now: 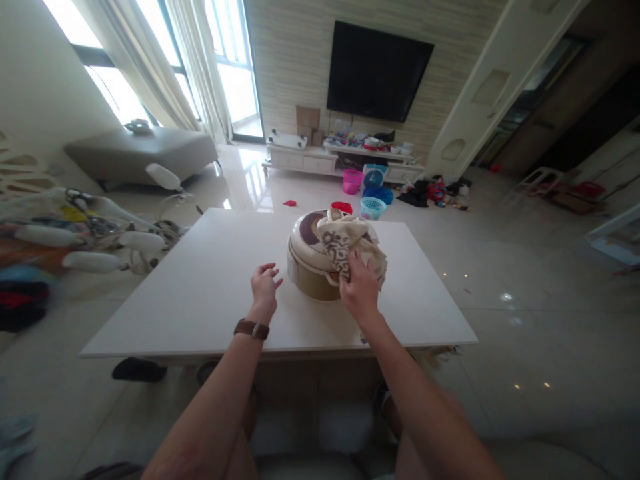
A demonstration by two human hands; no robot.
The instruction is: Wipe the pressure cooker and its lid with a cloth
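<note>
"While the right hand point(361, 287) grips a patterned cloth point(339, 248), what is the left hand point(265, 287) doing?"

"It hangs just left of the rice cooker point(310, 279), apart from it and holding nothing, its fingers loosely curled with gaps between them."

"And how does the cloth lie?"

"Bunched over the right side of the cooker's lid, beige with a dark scrolling print on one part. The right fingers are closed on its near side."

"Where does the cooker stand?"

"Upright on the white table point(200, 300), near the middle. Its lid is down, and part of a dark panel shows on top, beside the cloth."

"Is there something on the left wrist?"

"Yes, a brown strap point(245, 327) with a metal piece."

"What sits past the table?"

"A pink basket point(353, 181) and a light blue basket point(372, 209) on the floor, with a black television point(380, 71) on the wall behind."
</note>
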